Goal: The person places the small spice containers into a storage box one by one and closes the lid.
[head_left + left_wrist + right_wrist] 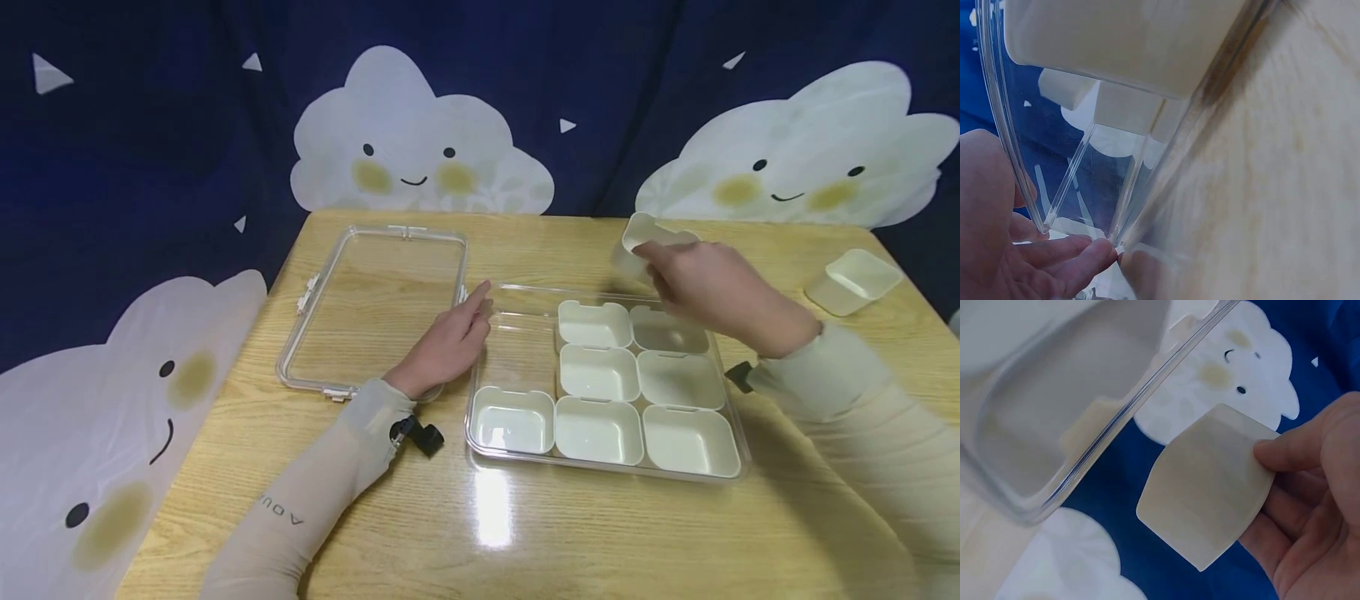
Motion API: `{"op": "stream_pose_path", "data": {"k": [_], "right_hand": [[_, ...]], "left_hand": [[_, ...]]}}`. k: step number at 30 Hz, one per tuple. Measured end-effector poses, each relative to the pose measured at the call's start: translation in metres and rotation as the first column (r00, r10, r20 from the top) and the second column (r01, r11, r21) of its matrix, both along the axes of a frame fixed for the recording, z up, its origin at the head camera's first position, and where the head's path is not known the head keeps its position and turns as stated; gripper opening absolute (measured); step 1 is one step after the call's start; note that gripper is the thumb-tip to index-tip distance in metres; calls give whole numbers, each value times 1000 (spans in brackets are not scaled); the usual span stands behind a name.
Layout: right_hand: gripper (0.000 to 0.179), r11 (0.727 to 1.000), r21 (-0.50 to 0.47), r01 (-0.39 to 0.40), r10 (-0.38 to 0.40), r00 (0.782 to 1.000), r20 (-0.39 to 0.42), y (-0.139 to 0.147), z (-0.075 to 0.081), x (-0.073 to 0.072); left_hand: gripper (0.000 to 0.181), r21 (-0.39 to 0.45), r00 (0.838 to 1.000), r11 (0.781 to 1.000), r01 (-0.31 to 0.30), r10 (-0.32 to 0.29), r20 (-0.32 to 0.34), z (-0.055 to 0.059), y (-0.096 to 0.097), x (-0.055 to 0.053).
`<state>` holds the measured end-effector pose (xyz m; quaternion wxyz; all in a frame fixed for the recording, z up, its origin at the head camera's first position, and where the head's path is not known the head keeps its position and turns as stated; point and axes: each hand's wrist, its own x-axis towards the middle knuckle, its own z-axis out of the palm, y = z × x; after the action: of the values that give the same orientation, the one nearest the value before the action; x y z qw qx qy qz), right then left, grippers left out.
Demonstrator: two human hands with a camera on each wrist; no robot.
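Observation:
A clear plastic box (517,346) lies on the table with several cream bins inside, among them a front left bin (513,421); its back left part holds no bin. My left hand (450,342) rests against the box's left side, index finger extended. In the left wrist view, the fingers (1088,265) touch the clear wall near a corner. Over the box's back edge, my right hand (720,287) holds another cream bin (1204,487) by its wall, thumb on one side and fingers on the other. This bin is tilted in the air, apart from the box.
Left of the box lies a clear lid (375,308) with white clips, close to my left hand. One more cream bin (851,282) stands at the table's right. Behind the wooden table (420,533) hangs a dark blue curtain (600,50) with cloud prints.

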<state>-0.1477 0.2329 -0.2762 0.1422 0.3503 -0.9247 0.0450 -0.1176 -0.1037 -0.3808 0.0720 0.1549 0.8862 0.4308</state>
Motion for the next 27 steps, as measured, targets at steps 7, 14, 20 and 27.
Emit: {"op": "stream_pose_path", "data": {"k": [7,14,20,27], "right_hand": [[31,999,-1,-47,47,998,29,-21,4,16],[31,995,10,-96,95,994,50,-42,3,31],[31,990,7,-142,142,989,47,-55,2,41],[34,984,27,-177,174,981,90,-69,5,51]], "left_hand": [[64,-6,1000,1000,-9,9,2,0,-1,0],[63,-2,1000,1000,-15,15,-2,0,-1,1],[63,5,1000,1000,-13,13,2,-1,-1,0],[63,-3,1000,1000,-4,4,-3,-1,0,-1]]}}
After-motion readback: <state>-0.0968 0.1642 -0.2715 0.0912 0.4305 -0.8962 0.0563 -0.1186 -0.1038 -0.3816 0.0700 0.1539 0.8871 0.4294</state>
